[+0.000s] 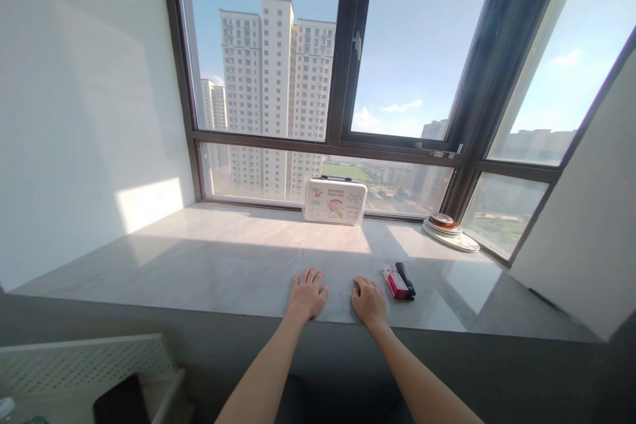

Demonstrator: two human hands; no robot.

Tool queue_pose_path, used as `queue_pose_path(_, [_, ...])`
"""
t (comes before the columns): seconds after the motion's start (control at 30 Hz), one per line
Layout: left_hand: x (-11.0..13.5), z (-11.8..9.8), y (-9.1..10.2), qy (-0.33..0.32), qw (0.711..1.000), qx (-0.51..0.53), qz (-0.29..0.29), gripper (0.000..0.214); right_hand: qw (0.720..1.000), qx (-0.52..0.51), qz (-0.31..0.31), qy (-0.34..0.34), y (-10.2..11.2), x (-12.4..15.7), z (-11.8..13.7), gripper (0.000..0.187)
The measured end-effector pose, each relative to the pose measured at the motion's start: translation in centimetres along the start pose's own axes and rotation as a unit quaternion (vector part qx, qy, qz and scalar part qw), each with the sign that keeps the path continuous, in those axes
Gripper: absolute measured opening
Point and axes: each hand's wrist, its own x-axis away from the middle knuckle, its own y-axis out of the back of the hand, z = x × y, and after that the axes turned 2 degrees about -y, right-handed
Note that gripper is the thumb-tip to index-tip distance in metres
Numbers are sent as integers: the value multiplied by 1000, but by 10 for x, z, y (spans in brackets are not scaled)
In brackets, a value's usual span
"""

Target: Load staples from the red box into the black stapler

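Note:
My left hand (307, 294) lies flat on the grey stone windowsill (209, 258), fingers spread and holding nothing. My right hand (368, 301) rests beside it on the sill with its fingers curled under; nothing shows in it. Just right of the right hand lie a small red box (395, 281) and a black oblong object (405, 279), side by side, close to the hand and apart from it.
A white case with cartoon print (334, 201) stands against the window at the back. A stack of plates (450, 230) sits at the back right. White walls close the sill on both sides. A white perforated shelf (84, 361) and a dark object lie lower left.

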Motion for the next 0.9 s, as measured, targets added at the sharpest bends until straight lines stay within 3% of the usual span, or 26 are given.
queue_pose_path(0.9, [-13, -7, -5, 14, 1000, -10, -6, 63, 994, 52, 92, -36, -25, -9, -12, 60])
